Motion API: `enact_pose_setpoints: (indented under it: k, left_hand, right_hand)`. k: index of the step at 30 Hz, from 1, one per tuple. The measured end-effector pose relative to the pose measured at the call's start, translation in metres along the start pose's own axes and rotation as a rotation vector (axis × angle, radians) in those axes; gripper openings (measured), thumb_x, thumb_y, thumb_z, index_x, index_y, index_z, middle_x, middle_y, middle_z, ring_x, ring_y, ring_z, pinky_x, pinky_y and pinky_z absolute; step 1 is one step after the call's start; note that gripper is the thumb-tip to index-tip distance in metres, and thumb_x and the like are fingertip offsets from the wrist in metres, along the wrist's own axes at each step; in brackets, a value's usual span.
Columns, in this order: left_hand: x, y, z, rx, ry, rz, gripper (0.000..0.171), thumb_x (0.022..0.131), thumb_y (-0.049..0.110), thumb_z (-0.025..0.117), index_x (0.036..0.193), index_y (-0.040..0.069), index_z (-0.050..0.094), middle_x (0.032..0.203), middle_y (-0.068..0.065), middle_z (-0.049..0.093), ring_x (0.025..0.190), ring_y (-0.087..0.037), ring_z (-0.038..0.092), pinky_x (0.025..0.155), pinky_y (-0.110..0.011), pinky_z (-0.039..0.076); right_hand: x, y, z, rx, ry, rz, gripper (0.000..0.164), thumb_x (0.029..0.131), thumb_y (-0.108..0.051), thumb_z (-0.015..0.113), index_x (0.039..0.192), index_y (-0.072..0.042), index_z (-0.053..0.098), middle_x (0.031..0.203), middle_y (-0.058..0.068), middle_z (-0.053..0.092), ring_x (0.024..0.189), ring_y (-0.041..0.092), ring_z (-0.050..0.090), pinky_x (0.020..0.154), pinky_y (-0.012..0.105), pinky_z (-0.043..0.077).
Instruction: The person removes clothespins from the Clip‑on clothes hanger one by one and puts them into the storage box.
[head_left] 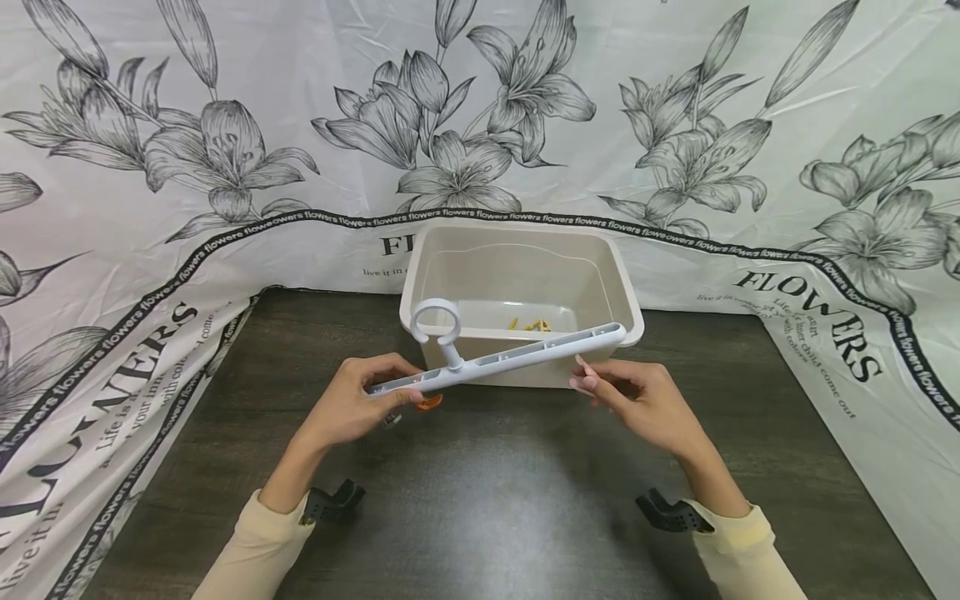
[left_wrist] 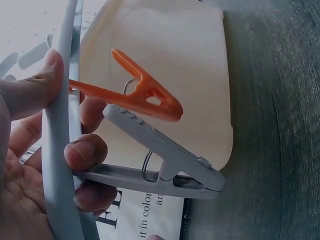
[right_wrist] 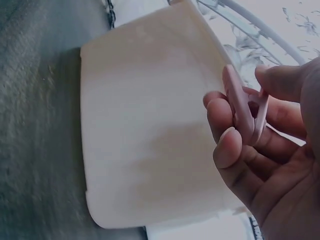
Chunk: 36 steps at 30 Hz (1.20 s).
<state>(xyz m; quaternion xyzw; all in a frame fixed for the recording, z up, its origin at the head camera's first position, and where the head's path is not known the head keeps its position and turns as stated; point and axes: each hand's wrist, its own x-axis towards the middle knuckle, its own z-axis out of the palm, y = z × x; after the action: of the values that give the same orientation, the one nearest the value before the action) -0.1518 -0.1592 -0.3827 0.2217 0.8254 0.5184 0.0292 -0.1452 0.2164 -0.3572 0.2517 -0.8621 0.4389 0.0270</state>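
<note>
A pale grey plastic hanger bar (head_left: 540, 348) with an open ring-shaped hook slants upward to the right. My left hand (head_left: 348, 408) grips its left end, thumb on one side and fingers on the other. From that end hang an orange clothespin (left_wrist: 145, 95) and a grey clothespin (left_wrist: 165, 162), their tails at the bar in the left wrist view. My right hand (head_left: 637, 400) pinches a pink clothespin (right_wrist: 242, 107) between thumb and fingers, just below the bar's right end.
Behind the bar stands a beige plastic bin (head_left: 517, 236) with several small yellow pieces (head_left: 536, 325) on its floor. The dark wood-look table (head_left: 480, 500) reaches toward me. A flower-printed cloth (head_left: 525, 108) covers the back and sides.
</note>
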Motion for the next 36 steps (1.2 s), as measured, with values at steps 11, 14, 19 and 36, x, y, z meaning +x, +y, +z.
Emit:
enact_pose_setpoints:
  k: [11,14,19,36]
  left_hand:
    - [0.000,-0.007,-0.002,0.017,-0.009,-0.007,0.018,0.084,0.023,0.071,0.101,0.019,0.068,0.083,0.002,0.072,0.076,-0.022,0.065,0.066,-0.032,0.051]
    - [-0.001,0.009,-0.003,0.021,-0.013,-0.010,0.017,0.083,0.015,0.072,0.100,0.012,0.068,0.082,-0.003,0.072,0.074,-0.023,0.064,0.065,-0.031,0.050]
    - [-0.001,0.008,-0.004,0.005,-0.008,-0.010,0.018,0.082,0.016,0.073,0.099,0.012,0.068,0.083,-0.007,0.073,0.071,-0.018,0.064,0.060,-0.030,0.050]
    - [-0.002,0.007,-0.002,0.030,-0.011,-0.004,0.017,0.082,0.018,0.073,0.098,0.014,0.068,0.081,-0.005,0.072,0.067,-0.024,0.061,0.055,-0.028,0.047]
  right_hand:
    - [-0.002,0.010,-0.018,-0.061,0.123,0.037,0.018,0.093,-0.016,0.059,0.108,-0.016,0.069,0.093,-0.005,0.070,0.074,0.007,0.066,0.060,0.025,0.052]
    - [-0.002,-0.005,-0.023,-0.099,0.148,0.055,0.016,0.092,-0.013,0.061,0.105,-0.009,0.069,0.089,-0.001,0.070,0.072,0.006,0.066,0.060,0.024,0.052]
    - [-0.001,-0.004,-0.029,-0.128,0.179,0.081,0.017,0.091,-0.015,0.063,0.106,-0.010,0.068,0.088,0.002,0.071,0.073,0.003,0.065,0.061,0.022,0.052]
    - [0.011,-0.012,-0.048,-0.170,0.244,-0.030,0.020,0.088,-0.007,0.065,0.107,-0.004,0.069,0.102,0.010,0.071,0.085,0.010,0.067,0.070,0.013,0.050]
